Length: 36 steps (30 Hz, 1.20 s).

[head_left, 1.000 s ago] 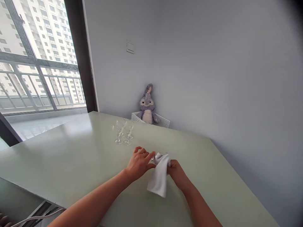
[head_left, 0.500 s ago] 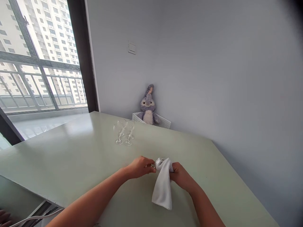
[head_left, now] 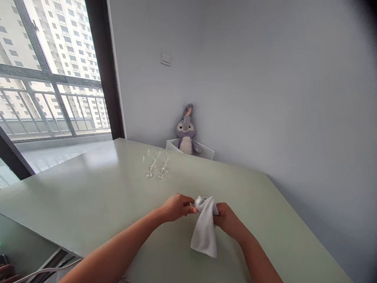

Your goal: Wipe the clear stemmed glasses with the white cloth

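White rectangular cloth (head_left: 204, 236), bunched round a mostly hidden clear glass (head_left: 192, 204), hangs between our hands over the near half of the glossy pale-green table (head_left: 103, 196). Our left hand (head_left: 178, 207) pinches the glass; our right hand (head_left: 225, 216) grips the cloth. Clear stemmed glasses (head_left: 150, 176) cluster near the far edge, towards its left corner.

no readable text, labels or numbers
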Available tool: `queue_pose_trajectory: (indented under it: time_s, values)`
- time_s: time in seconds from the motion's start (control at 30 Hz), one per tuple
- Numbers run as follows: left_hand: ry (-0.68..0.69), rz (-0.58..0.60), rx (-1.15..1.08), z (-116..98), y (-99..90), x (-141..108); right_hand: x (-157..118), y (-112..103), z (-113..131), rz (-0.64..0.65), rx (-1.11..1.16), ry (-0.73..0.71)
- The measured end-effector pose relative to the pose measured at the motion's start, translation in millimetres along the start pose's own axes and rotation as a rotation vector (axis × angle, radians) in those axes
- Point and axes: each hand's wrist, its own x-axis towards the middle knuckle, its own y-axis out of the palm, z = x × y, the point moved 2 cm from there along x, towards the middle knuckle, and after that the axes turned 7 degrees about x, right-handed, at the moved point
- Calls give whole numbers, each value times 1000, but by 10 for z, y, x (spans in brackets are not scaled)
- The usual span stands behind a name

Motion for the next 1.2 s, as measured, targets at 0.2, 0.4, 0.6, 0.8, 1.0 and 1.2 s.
queue_pose_trajectory:
  time_s: [0.2, 0.4, 0.6, 0.8, 1.0, 1.2]
  values:
    - [75, -406, 492, -163, -113, -45, 93, 16, -155, -153, 240, -56]
    - [109, -369, 490, -57, -99, -51, 65, 136, -83, -71, 133, 7]
    - [97, -348, 465, -31, -80, -42, 62, 112, -73, -51, 100, 26]
    - [52, -296, 340, -6, -57, -35, 67, 110, -84, -31, 24, 23]
    - [-114, 213, -289, 64, -6, -38, -6, 37, 7, 63, -36, -21]
    - [-38, -154, 84, -77, -28, -20, 39, -62, -38, -51, 94, -101]
